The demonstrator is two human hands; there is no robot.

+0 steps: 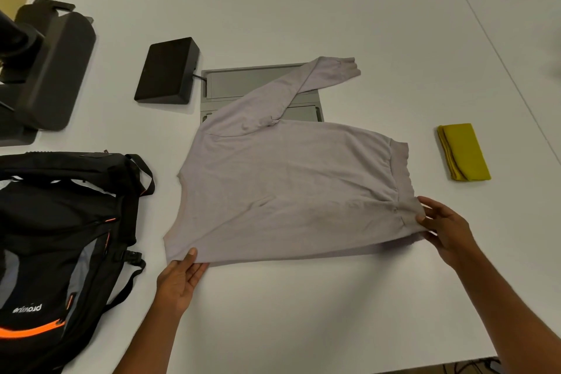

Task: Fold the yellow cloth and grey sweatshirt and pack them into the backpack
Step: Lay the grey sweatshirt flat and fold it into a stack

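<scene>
Fingers (425, 222) of the right hand (446, 231) are pinched on the bottom band of the grey sweatshirt (288, 188), and the left hand (179, 279) has its thumb on top and its other fingers tucked under the near shoulder corner, so both hands are holding cloth. That sweatshirt lies mostly flat in the middle of the white desk (303, 313), with one sleeve (303, 82) lying across a grey tray (243, 82) at the back. Over on the right sits the yellow cloth (464, 152), already folded small. On the left waits the black backpack (60, 237). To fold well, I think both hands should lift the near edge together, keep it straight and tight, and lay it evenly over the far edge. That long sleeve should be tucked in too, so nothing sticks out.
</scene>
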